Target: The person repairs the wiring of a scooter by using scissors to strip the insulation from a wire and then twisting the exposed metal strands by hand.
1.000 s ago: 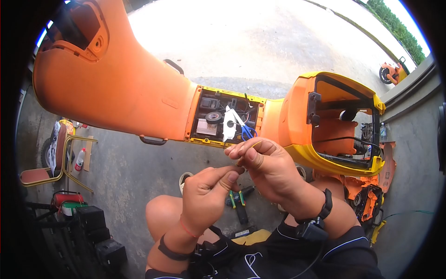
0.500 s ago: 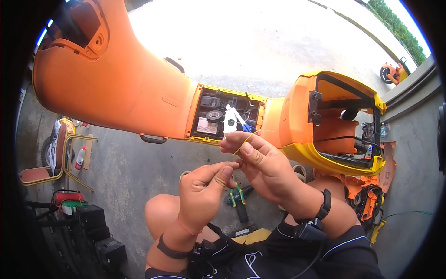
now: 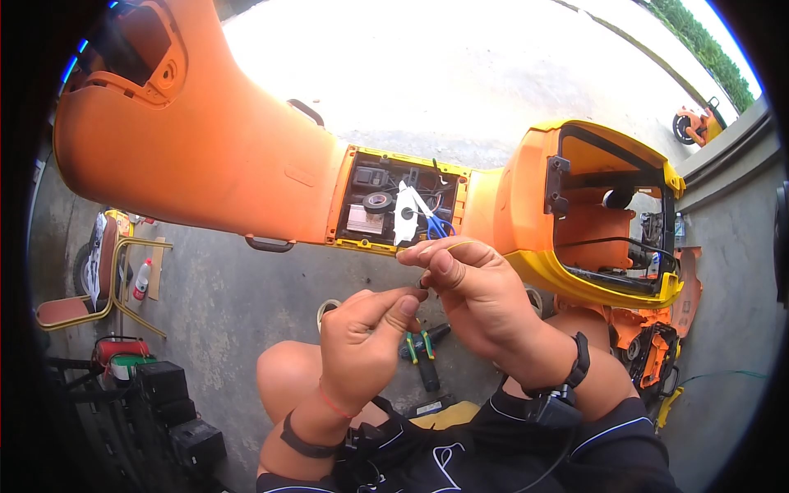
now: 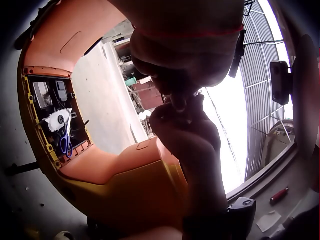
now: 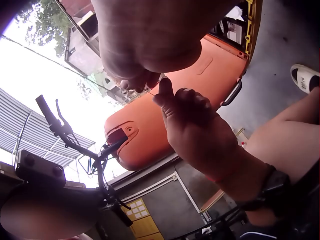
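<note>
Both hands meet in front of the body in the head view, close together over the lap. My right hand [image 3: 485, 300] pinches a thin yellow wire [image 3: 462, 241] between thumb and fingers, and part of it shows above the knuckles. Thumb against forefinger, my left hand [image 3: 362, 333] pinches the wire's thin lower end just below the right fingertips. Fingers hide most of the wire. Beyond the hands, blue-handled scissors [image 3: 440, 229] and a torn white sheet [image 3: 405, 215] lie over an open compartment [image 3: 355, 168] of the orange vehicle body [image 3: 222, 156], beside a black tape roll [image 3: 378, 202].
On the floor between the legs lie green-handled pliers [image 3: 428, 345] and a dark tool. A chair [image 3: 115, 263] and a bottle [image 3: 141, 281] stand at left, above black boxes [image 3: 196, 444]. Orange panels and parts [image 3: 657, 353] lie at right.
Half a second ago the yellow wire showed as a curve between the right fingers; now those fingers have closed lower over it. The left hand has barely moved and stays beside the right.
</note>
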### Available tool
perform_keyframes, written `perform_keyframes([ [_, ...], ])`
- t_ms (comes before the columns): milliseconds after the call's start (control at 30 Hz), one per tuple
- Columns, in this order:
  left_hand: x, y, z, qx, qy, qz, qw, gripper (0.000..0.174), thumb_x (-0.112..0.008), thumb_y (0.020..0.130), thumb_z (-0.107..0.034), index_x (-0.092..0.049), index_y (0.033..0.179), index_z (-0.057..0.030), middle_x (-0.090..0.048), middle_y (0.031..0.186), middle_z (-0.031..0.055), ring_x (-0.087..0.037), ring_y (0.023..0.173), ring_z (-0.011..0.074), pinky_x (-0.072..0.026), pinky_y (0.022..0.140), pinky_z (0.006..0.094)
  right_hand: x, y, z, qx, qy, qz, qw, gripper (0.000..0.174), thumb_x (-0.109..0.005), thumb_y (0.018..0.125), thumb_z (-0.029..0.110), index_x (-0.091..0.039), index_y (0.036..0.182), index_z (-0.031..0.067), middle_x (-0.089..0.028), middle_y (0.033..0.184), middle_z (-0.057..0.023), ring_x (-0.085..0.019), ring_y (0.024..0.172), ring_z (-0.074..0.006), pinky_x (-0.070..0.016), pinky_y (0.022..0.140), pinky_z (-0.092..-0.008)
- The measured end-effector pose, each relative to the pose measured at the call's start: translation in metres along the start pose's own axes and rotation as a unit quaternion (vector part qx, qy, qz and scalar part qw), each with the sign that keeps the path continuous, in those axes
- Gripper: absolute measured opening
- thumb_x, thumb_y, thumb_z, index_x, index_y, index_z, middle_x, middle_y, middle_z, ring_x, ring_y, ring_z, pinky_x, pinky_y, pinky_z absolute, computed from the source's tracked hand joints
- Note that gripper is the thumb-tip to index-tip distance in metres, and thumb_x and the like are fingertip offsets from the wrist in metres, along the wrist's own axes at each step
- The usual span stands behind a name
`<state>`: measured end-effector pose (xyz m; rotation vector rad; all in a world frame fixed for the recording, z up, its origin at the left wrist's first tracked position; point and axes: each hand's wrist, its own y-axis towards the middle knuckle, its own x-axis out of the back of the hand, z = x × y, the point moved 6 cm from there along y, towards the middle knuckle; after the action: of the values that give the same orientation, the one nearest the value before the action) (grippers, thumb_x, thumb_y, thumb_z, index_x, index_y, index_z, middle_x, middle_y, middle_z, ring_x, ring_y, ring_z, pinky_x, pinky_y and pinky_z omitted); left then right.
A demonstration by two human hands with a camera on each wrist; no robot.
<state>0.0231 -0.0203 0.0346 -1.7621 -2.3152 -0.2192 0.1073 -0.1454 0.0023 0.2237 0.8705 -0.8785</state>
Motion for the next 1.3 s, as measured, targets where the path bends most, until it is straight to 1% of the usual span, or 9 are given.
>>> perform_keyframes([
  [167,-0.004,0.001,0.013,0.024,-0.079,0.021,0.996,0.025,-0.068,0.104,-0.016,-0.077,0.106,0.0066,-0.072,0.081,0.0086,-0.065,0.074,0.0141,-0.0507,0.071,0.0273,-0.001,0.000,0.004,-0.012,0.010,0.038,0.999,0.021,-0.072,0.101,0.023,-0.076,0.113,0.0062,-0.075,0.119,-0.0093,-0.063,0.116,-0.0177,-0.0436,0.098,-0.0349],
  [233,-0.007,-0.001,0.016,0.087,-0.164,0.043,0.982,0.024,-0.066,0.105,-0.017,-0.079,0.108,0.0022,-0.074,0.079,0.0069,-0.063,0.075,0.0118,-0.0499,0.072,0.0282,-0.002,-0.001,0.006,-0.004,-0.004,0.048,0.999,0.022,-0.066,0.104,0.025,-0.074,0.113,0.0065,-0.072,0.125,-0.0154,-0.064,0.119,-0.0219,-0.0473,0.096,-0.0349],
  [467,-0.011,0.002,0.020,0.137,-0.258,0.106,0.950,0.035,-0.058,0.110,-0.025,-0.077,0.108,0.0044,-0.073,0.080,0.0064,-0.063,0.076,0.0107,-0.0502,0.075,0.0266,-0.005,0.000,0.013,0.001,0.043,0.095,0.995,0.024,-0.062,0.107,0.024,-0.072,0.120,0.0070,-0.072,0.129,-0.0118,-0.062,0.125,-0.0198,-0.0423,0.099,-0.0342],
  [767,0.012,0.009,0.010,-0.006,-0.105,-0.089,0.990,0.038,-0.048,0.113,-0.025,-0.068,0.124,0.0044,-0.073,0.106,0.0104,-0.065,0.096,0.0137,-0.0482,0.087,0.0268,0.005,0.002,0.022,-0.011,-0.033,0.017,0.999,0.027,-0.058,0.106,0.021,-0.074,0.120,0.0044,-0.065,0.142,-0.0083,-0.055,0.124,-0.0146,-0.0362,0.101,-0.0316],
  [867,0.004,0.007,0.007,-0.010,-0.119,0.003,0.993,0.038,-0.049,0.112,-0.026,-0.066,0.129,0.0039,-0.072,0.114,0.0105,-0.065,0.103,0.0146,-0.0480,0.089,0.0292,0.009,0.003,0.011,-0.036,-0.062,0.035,0.997,0.029,-0.058,0.105,0.022,-0.074,0.117,0.0010,-0.054,0.154,-0.0173,-0.057,0.127,-0.0240,-0.0391,0.109,-0.0415],
  [933,-0.007,0.004,0.008,0.055,-0.155,0.085,0.983,0.034,-0.057,0.110,-0.021,-0.066,0.129,0.0058,-0.072,0.115,0.0096,-0.067,0.111,0.0175,-0.0519,0.099,0.0315,0.008,0.003,0.006,-0.052,-0.052,0.052,0.996,0.029,-0.058,0.105,0.021,-0.073,0.117,0.0002,-0.054,0.153,-0.0180,-0.058,0.127,-0.0250,-0.0413,0.108,-0.0421],
  [1033,-0.011,0.003,0.016,0.125,-0.239,0.142,0.952,0.034,-0.060,0.108,-0.019,-0.066,0.130,0.0063,-0.073,0.119,0.0095,-0.066,0.108,0.0165,-0.0520,0.098,0.0320,0.006,0.004,0.000,-0.084,-0.033,0.079,0.993,0.028,-0.057,0.106,0.020,-0.072,0.117,-0.0011,-0.055,0.151,-0.0194,-0.059,0.126,-0.0262,-0.0462,0.104,-0.0423],
  [1167,-0.012,0.002,0.028,0.159,-0.311,0.160,0.923,0.033,-0.061,0.106,-0.016,-0.067,0.130,0.0068,-0.073,0.118,0.0092,-0.066,0.105,0.0157,-0.0515,0.098,0.0322,0.000,0.005,-0.005,-0.115,0.005,0.091,0.989,0.027,-0.058,0.105,0.017,-0.070,0.120,-0.0024,-0.062,0.141,-0.0164,-0.065,0.109,-0.0217,-0.0513,0.092,-0.0370],
  [1300,-0.008,0.002,0.029,0.150,-0.312,0.146,0.927,0.031,-0.061,0.106,-0.014,-0.070,0.127,0.0069,-0.073,0.116,0.0083,-0.066,0.104,0.0151,-0.0510,0.098,0.0318,0.003,0.009,-0.007,-0.116,0.008,0.088,0.989,0.028,-0.058,0.106,0.019,-0.069,0.122,-0.0019,-0.064,0.137,-0.0158,-0.064,0.109,-0.0213,-0.0509,0.092,-0.0366],
])
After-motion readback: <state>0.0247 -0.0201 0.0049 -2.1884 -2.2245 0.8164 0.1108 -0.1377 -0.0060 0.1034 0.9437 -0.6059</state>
